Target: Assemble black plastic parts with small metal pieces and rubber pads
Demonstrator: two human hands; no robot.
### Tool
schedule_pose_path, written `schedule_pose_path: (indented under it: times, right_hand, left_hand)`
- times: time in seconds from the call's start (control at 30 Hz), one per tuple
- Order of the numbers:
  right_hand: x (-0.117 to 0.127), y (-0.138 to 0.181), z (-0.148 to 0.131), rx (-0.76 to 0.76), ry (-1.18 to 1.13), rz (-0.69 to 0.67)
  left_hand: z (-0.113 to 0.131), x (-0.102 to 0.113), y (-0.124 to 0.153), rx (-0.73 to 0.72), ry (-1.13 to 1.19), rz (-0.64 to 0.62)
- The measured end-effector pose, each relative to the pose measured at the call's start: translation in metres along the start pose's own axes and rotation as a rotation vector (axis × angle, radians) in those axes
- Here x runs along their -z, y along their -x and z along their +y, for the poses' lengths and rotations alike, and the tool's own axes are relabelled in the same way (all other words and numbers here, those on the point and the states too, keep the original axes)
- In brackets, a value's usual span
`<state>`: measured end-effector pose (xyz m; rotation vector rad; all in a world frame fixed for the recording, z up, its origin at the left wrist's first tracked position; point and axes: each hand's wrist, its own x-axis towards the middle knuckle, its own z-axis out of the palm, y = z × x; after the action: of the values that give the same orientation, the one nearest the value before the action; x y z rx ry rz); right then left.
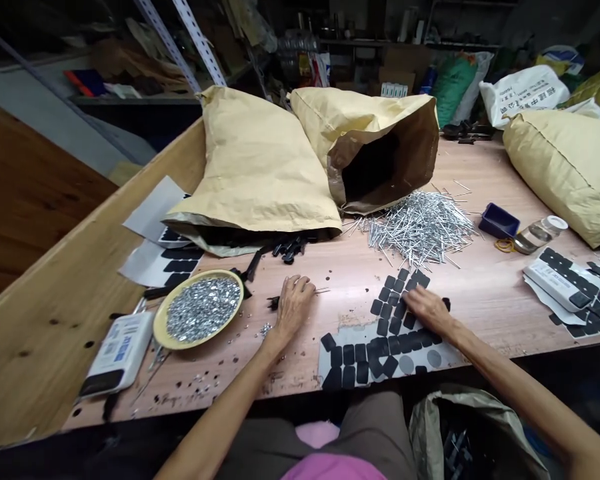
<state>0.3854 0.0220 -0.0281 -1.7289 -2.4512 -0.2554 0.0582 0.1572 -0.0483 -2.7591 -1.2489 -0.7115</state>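
My left hand point(294, 305) is over the table with its fingers curled. A thin metal pin point(323, 290) sticks out at its fingertips, and a small black part point(273, 303) shows on its other side. To the right, my right hand point(427, 308) has its fingertips pinched at a black rounded pad point(419, 279), one of a sheet of such pads; the fingers partly cover it. Just below lies a pale backing sheet point(353, 335) bearing rows of black pads point(363, 371), some loose or overlapping. Several metal pins form a pile point(420, 227) beyond my right hand.
A yellow bowl point(161, 327) of small metal pieces stands left, beside a white device point(123, 350). Large paper sacks point(265, 160) lie behind. A blue tray point(500, 220), a glass jar point(539, 235) and another white device point(557, 283) are right. An open sack point(425, 420) stands below the edge.
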Motion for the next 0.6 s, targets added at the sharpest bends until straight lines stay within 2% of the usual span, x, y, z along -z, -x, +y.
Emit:
schedule_pose_path:
  times: [0.07,0.1,0.2,0.23,0.3,0.37,0.47,0.5,0.6]
  right_hand:
    - [0.001,0.004,-0.004,0.13,-0.056,-0.039]
    - [0.002,0.004,-0.003,0.107,-0.048,-0.046]
    - [0.006,0.001,0.002,-0.1,0.014,-0.035]
    - [0.006,0.001,0.003,-0.097,-0.003,-0.033]
    - [0.006,0.001,0.002,0.03,-0.104,-0.041]
    - [0.006,0.001,0.001,0.057,-0.194,-0.032]
    - [0.006,-0.003,0.004,-0.163,-0.199,0.016]
    - [0.006,-0.005,0.005,-0.191,-0.197,0.019]
    - [0.006,-0.008,0.007,-0.138,-0.224,-0.022]
  left_hand:
    - [0.01,0.004,-0.002,-0.012,0.046,0.061]
    - [0.017,0.006,-0.002,-0.016,0.075,0.095]
    - [0.043,0.016,-0.006,-0.047,0.167,0.186]
    - [0.051,0.019,-0.007,-0.059,0.195,0.21]
    - [0.065,0.026,-0.009,-0.057,0.249,0.241]
    - [0.076,0.031,-0.011,-0.031,0.302,0.255]
    - [0.087,0.035,-0.01,0.0,0.379,0.248]
    - [0.09,0.036,-0.009,0.008,0.406,0.243]
    - [0.094,0.037,-0.005,0.066,0.482,0.241]
